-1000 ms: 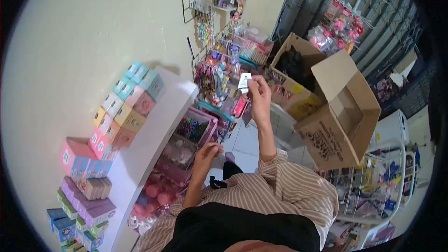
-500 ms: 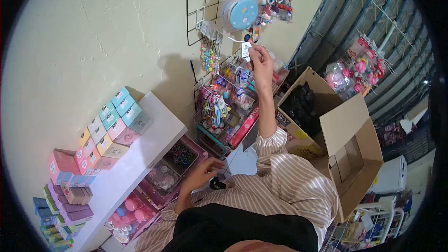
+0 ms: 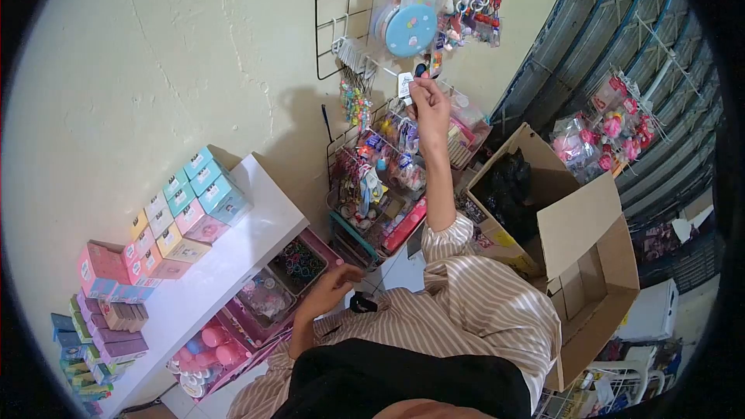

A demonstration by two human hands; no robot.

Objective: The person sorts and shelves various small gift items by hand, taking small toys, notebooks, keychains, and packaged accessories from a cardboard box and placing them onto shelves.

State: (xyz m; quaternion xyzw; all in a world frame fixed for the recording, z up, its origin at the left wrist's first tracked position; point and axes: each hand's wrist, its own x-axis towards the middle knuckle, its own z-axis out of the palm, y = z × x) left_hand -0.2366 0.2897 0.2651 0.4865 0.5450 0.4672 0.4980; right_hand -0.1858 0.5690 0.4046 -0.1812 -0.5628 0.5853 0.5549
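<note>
My right hand [image 3: 431, 109] is raised at the wire grid, thumb and fingers pinching a small white printed tag [image 3: 405, 88]. The tag is at the end of a white hook [image 3: 380, 67], with a small dark item [image 3: 421, 70] just behind my fingertips. Left of it hang several white cards [image 3: 356, 57] with colourful beaded strands [image 3: 355, 105]. My left hand [image 3: 330, 291] is low beside the purple-pink trays, fingers loosely bent and nothing visible in them. A black item [image 3: 362, 302] lies against the striped clothing near it.
Small pastel boxes [image 3: 186, 225] stand in rows on a white shelf [image 3: 256, 194] at left. Below my right arm is a basket of packaged trinkets [image 3: 380, 174]. Open cardboard boxes [image 3: 582, 225] stand at right, one with a black bag [image 3: 506, 190]. A round blue case [image 3: 411, 31] hangs above.
My right hand still pinches the tag, which is turned slightly differently at the hook. My left hand's fingers have drawn closer together. The view has shifted a little.
</note>
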